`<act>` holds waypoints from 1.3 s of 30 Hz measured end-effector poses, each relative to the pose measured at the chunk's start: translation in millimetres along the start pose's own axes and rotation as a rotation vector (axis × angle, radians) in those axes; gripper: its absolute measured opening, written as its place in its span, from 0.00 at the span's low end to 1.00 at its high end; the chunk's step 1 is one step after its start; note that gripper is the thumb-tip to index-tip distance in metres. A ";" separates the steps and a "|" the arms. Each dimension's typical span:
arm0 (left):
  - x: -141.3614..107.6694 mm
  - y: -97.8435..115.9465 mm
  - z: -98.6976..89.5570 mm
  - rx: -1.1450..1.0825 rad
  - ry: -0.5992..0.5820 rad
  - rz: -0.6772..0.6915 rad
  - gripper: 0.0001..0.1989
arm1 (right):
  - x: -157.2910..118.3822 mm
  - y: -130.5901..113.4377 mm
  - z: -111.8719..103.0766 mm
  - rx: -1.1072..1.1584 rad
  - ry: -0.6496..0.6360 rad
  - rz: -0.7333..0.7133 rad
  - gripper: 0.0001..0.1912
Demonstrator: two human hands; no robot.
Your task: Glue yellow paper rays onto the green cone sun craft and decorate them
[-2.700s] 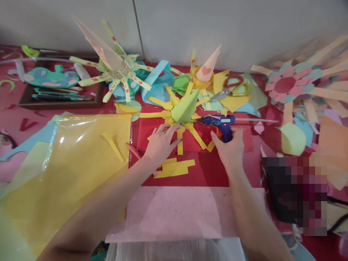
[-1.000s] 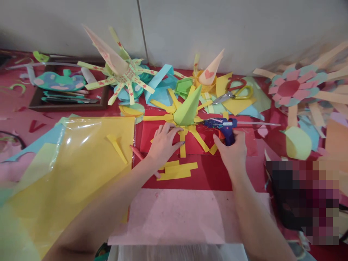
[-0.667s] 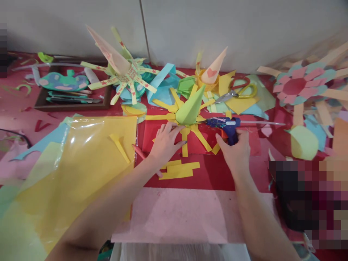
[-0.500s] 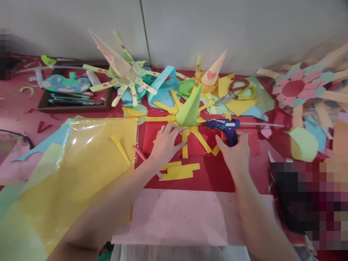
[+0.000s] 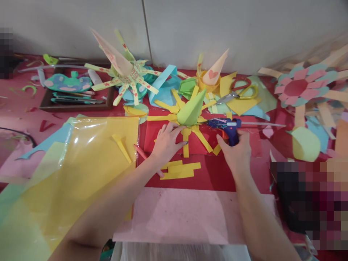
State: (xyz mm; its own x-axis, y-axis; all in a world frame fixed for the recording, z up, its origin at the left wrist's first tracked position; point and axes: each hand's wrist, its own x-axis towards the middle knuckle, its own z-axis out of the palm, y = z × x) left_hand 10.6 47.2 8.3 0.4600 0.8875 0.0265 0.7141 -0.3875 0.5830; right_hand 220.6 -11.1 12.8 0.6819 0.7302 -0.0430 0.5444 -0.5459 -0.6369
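My right hand (image 5: 239, 152) grips the handle of a blue hot glue gun (image 5: 225, 124), whose nozzle points left at the yellow petals. A clear glue stick (image 5: 261, 124) sticks out of its back. The nozzle is close to a green paper cone (image 5: 190, 110) ringed with yellow paper strips (image 5: 160, 118). My left hand (image 5: 168, 143) lies at the front left of that ring, fingers stretched out, thumb apart, fingertips touching the strips near the cone's base. Below it are loose yellow paper strips (image 5: 181, 170) and a red pencil-like stick (image 5: 141, 151), partly under my wrist.
At left, yellow sheets in clear plastic (image 5: 100, 152) cover the table. Behind stand a tray of tools (image 5: 78, 107), a star-patterned paper cone (image 5: 122, 65), a heart-marked cone (image 5: 214, 72) and yellow-handled scissors (image 5: 247, 92). At right is a paper flower (image 5: 296, 87). A pixelated area hides the lower right.
The whole view has shifted slightly. My hands, the glue gun and the green cone keep nearly the same places relative to one another.
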 end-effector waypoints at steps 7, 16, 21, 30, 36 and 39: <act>0.3 1.1 -2.3 -0.023 -0.004 -0.002 0.11 | 0.1 0.8 -0.7 -0.022 -0.003 -0.014 0.27; 0.0 0.7 -0.7 0.033 -0.003 -0.018 0.18 | 0.9 0.0 0.2 -0.013 -0.007 0.001 0.29; 0.0 -1.0 0.4 0.021 0.006 -0.010 0.20 | 0.1 -2.9 -1.1 -0.002 -0.008 0.008 0.28; 1.3 -2.0 -3.9 -0.220 0.074 -0.039 0.11 | 0.4 -2.2 -3.2 0.051 -0.013 -0.012 0.27; 9.4 7.7 -26.6 -0.440 0.260 -0.148 0.06 | 2.0 -0.1 -2.7 0.063 -0.038 0.006 0.28; 23.5 20.9 -45.1 -0.409 0.338 -0.087 0.05 | 2.9 2.2 -2.7 0.095 -0.050 -0.002 0.28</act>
State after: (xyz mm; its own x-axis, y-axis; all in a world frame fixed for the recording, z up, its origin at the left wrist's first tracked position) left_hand 12.6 71.2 57.8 0.1647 0.9688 0.1850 0.4468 -0.2405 0.8617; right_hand 225.1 -11.3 13.3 0.6542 0.7523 -0.0782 0.4958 -0.5046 -0.7068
